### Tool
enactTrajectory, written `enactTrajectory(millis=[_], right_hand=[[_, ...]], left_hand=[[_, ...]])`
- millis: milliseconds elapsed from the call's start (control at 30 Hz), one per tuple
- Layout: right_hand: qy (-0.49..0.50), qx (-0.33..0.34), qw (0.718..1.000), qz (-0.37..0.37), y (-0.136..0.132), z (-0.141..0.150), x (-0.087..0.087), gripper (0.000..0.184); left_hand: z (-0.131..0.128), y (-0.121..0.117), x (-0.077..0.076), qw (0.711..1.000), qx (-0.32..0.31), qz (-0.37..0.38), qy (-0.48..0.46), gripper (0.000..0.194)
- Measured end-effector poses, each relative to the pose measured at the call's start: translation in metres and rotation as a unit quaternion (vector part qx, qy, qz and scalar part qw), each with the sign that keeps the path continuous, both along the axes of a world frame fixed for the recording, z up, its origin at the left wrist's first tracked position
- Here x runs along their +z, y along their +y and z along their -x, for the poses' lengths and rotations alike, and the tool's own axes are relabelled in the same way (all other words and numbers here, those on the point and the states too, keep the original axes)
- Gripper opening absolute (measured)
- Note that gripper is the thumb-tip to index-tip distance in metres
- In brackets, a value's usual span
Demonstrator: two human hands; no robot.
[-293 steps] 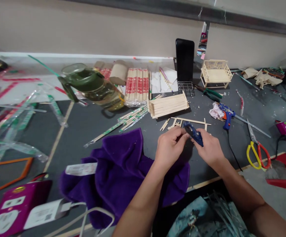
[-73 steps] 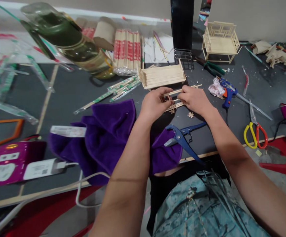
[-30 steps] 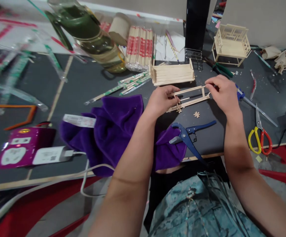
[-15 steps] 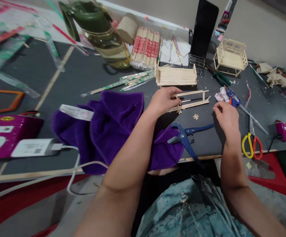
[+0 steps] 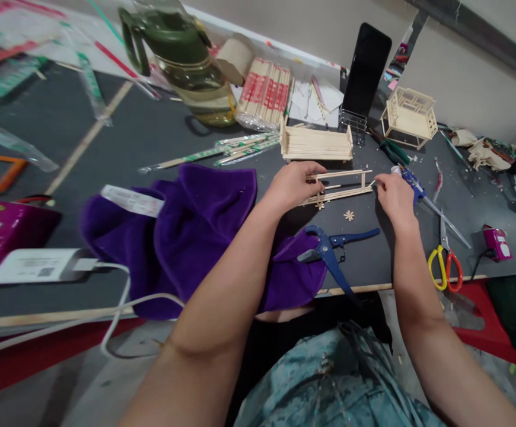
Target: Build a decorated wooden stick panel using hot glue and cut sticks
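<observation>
My left hand (image 5: 294,184) is closed on the left end of a small frame of thin wooden sticks (image 5: 349,193), steadying it on the dark tabletop. At the frame's right end my right hand (image 5: 394,194) has its fingertips pinched together, touching or nearly touching the tip of a stick; what lies between them is too small to make out. A flower-shaped wooden piece (image 5: 349,216) lies just in front of the frame, and another (image 5: 319,205) sits by my left fingers. Behind the frame stands a miniature wooden bench (image 5: 315,144).
Blue pipe cutters (image 5: 329,249) rest partly on a purple cloth (image 5: 204,237). To the right are a blue glue gun (image 5: 413,181) and scissors (image 5: 445,261). A phone (image 5: 367,68), a miniature wooden chair (image 5: 411,115), bundled chopsticks (image 5: 264,92) and a green-lidded jug (image 5: 187,65) stand behind.
My right hand has moved left and slightly up to the frame's right end. My left hand keeps its grip on the frame. The whole view has shifted slightly.
</observation>
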State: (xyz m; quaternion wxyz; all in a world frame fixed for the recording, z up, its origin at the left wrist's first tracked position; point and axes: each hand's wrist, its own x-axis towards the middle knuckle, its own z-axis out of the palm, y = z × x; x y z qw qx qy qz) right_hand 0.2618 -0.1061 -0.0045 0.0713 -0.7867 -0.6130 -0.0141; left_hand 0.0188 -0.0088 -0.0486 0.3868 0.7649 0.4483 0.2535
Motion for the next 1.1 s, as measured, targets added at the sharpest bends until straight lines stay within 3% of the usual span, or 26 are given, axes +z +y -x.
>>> enactTrajectory(millis=[167, 333, 500, 667, 800, 900, 1100], right_hand=[[-0.052, 0.034, 0.997, 0.056, 0.016, -0.002, -0.009, 0.042], [-0.091, -0.006, 0.989, 0.119, 0.011, 0.001, -0.012, 0.042], [-0.104, -0.009, 0.986, 0.128, -0.001, -0.004, -0.011, 0.04], [-0.055, -0.011, 0.996, 0.069, -0.012, 0.002, -0.001, 0.031], [0.054, 0.111, 0.992, -0.019, -0.009, 0.026, 0.004, 0.025], [0.091, 0.173, 0.98, -0.02, -0.002, 0.046, 0.0, 0.027], [0.087, 0.166, 0.982, -0.022, 0.007, 0.056, -0.011, 0.027]], left_hand=[[0.001, -0.001, 0.004, 1.0, -0.001, 0.0, 0.003, 0.049], [0.001, -0.003, 0.01, 0.999, -0.011, -0.008, 0.035, 0.051], [0.0, -0.003, 0.011, 0.999, -0.013, -0.012, 0.039, 0.052], [0.001, 0.0, 0.007, 1.0, -0.018, -0.005, 0.018, 0.052], [0.001, 0.002, 0.004, 1.0, -0.018, 0.013, -0.002, 0.053], [0.001, 0.003, 0.001, 0.999, -0.02, 0.026, -0.02, 0.051], [0.0, 0.004, -0.002, 0.999, -0.025, 0.017, -0.026, 0.047]])
